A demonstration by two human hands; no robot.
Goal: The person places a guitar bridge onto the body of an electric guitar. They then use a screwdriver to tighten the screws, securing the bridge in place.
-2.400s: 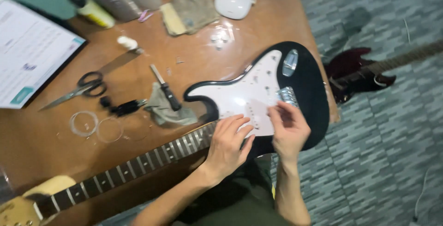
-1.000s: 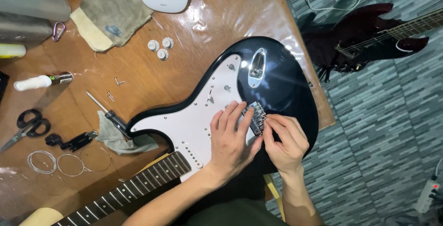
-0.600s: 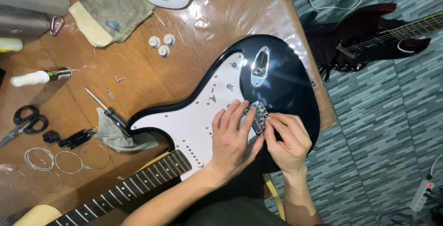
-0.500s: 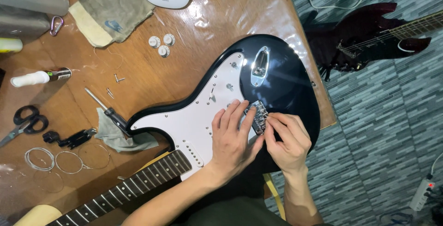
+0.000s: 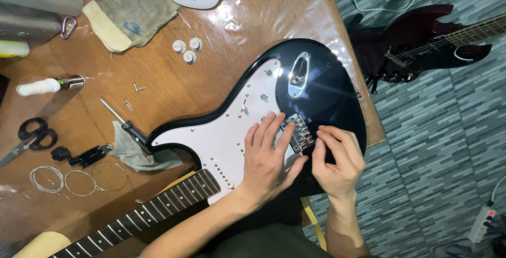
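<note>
the left hand (image 5: 270, 159) lies flat, fingers spread, pressing on the white pickguard (image 5: 221, 134) of the black guitar (image 5: 327, 92). just beside it, the right hand (image 5: 337, 160) curls, fingertips pinched together on the edge of the chrome bridge (image 5: 300, 133). the guitar lies on the wooden table (image 5: 174, 89), its long axis running from the hands down-left along the neck (image 5: 142, 216). three white knobs (image 5: 187, 50) sit well beyond the hands; one screwdriver (image 5: 126, 126) and one pair of scissors (image 5: 29, 137) lie off to the left.

Guitar neck (image 5: 137, 218) cut off at bottom-left; left grip (image 5: 269, 158) hides pickups.
</note>
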